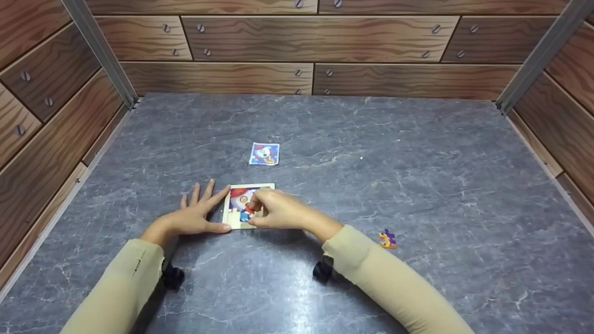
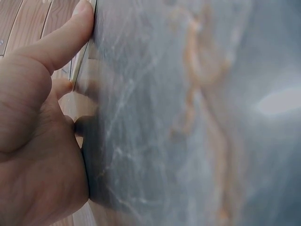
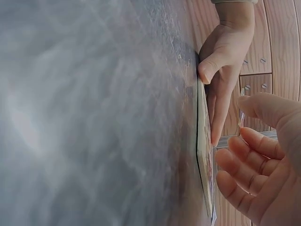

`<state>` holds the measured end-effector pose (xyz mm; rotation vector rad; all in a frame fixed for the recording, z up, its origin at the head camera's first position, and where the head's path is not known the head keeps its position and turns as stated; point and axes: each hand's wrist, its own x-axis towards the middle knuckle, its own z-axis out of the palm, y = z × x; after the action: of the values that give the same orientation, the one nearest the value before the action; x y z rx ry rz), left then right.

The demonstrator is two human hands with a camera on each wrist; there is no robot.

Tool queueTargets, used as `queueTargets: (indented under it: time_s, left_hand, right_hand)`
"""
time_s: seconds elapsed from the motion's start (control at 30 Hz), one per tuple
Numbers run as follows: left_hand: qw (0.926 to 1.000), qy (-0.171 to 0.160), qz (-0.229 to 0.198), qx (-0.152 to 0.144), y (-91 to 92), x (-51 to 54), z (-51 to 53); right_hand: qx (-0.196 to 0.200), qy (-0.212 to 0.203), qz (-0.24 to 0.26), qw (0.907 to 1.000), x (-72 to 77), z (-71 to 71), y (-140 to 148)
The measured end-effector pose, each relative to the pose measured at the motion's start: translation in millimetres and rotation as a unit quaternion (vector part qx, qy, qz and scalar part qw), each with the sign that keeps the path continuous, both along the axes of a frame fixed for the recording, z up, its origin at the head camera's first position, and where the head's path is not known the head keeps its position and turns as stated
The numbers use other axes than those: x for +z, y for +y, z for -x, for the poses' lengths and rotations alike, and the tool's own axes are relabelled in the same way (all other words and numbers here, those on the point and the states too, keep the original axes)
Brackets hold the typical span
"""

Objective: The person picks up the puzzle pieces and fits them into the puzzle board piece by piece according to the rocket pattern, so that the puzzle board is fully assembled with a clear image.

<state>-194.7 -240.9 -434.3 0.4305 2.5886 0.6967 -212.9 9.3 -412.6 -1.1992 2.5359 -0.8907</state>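
Observation:
A small square jigsaw puzzle in a cream frame [image 1: 235, 224] lies on the table, its picture partly filled and its right part hidden by a hand. My left hand [image 1: 197, 215] is spread at the frame's left side, thumb at the near corner and index finger at the far one. Over the puzzle, my right hand [image 1: 283, 209] pinches a puzzle piece [image 3: 241, 117] between thumb and index finger; the right wrist view shows it edge-on, above the frame. The left wrist view shows mostly the left thumb [image 2: 70, 40] and palm.
Beyond the frame lies a square picture card [image 1: 265, 154] with a similar cartoon. A loose purple and orange puzzle piece [image 1: 388, 239] sits beside my right forearm. The grey marbled table [image 1: 417, 162] has wood-patterned walls [image 1: 320, 39] at the back and sides.

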Motion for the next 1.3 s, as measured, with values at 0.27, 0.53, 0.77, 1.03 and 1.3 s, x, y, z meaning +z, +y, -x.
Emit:
queueTargets:
  time_s: [0.27, 0.53, 0.77, 1.03, 1.3]
  left_hand:
    - [1.0, 0.004, -0.001, 0.001, -1.0, -0.5, 1.3]
    - [0.9996, -0.015, -0.023, -0.002, 0.4, -0.7, 1.5]
    - [0.9996, -0.014, -0.022, -0.003, -0.1, 0.2, 1.5]
    - [0.9999, -0.006, -0.013, -0.003, -0.4, -0.8, 0.4]
    - [0.9999, -0.004, -0.014, -0.001, -1.4, -0.8, -0.6]
  right_hand:
    - [0.018, 0.001, -0.011, 0.9998, -1.0, 5.0, -14.0]
    - [0.002, 0.006, -0.05, 0.9987, -6.4, 10.1, -23.5]
    - [0.005, 0.011, -0.062, 0.998, -8.6, 11.5, -29.9]
    - [-0.007, 0.052, -0.096, 0.994, -11.7, 8.9, -34.7]
    - [-0.014, 0.046, -0.102, 0.9936, -11.7, 8.3, -38.1]
